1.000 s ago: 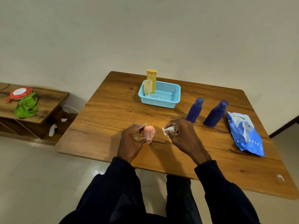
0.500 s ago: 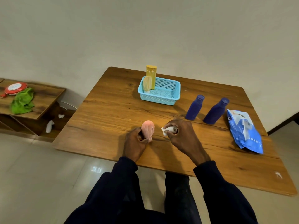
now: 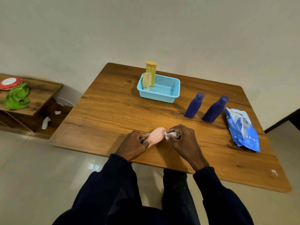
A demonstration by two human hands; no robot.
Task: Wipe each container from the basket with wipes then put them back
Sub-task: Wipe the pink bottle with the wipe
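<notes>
your left hand point(image 3: 135, 144) is closed around the lower end of the pink container point(image 3: 156, 135), holding it tilted just above the near edge of the table point(image 3: 105, 114). your right hand point(image 3: 183, 142) is pinched shut on a bunched white wipe point(image 3: 170, 135), and the wipe is touching the container's upper right side. so my read: you're mid-wipe on the pink one

status as far as the view shows:
- basket point(image 3: 159, 96) sits at the far middle of the table. it holds the tall yellow bottle point(image 3: 151, 72) upright in the back left corner and a pale yellow container point(image 3: 146, 82) leaning just in front of it. can't tell whether those two are wiped already or untouched
- two blue bottles point(image 3: 194, 105) point(image 3: 215, 109) stand upright on the table right of the basket, near each other, outside it. they need to go back in at least; wiped or not, can't tell
- wipes pack point(image 3: 242, 129) lies flat by the right edge, just beside the second blue bottle

left to do, judging from layout: finish the pink container, return it to the basket, then deal with both blue bottles. basket has free room on its right half, so placement looks easy

watch item: the wipe is balled up small, so contact area is low. unfold it or pull a fresh one if it looks spent
</notes>
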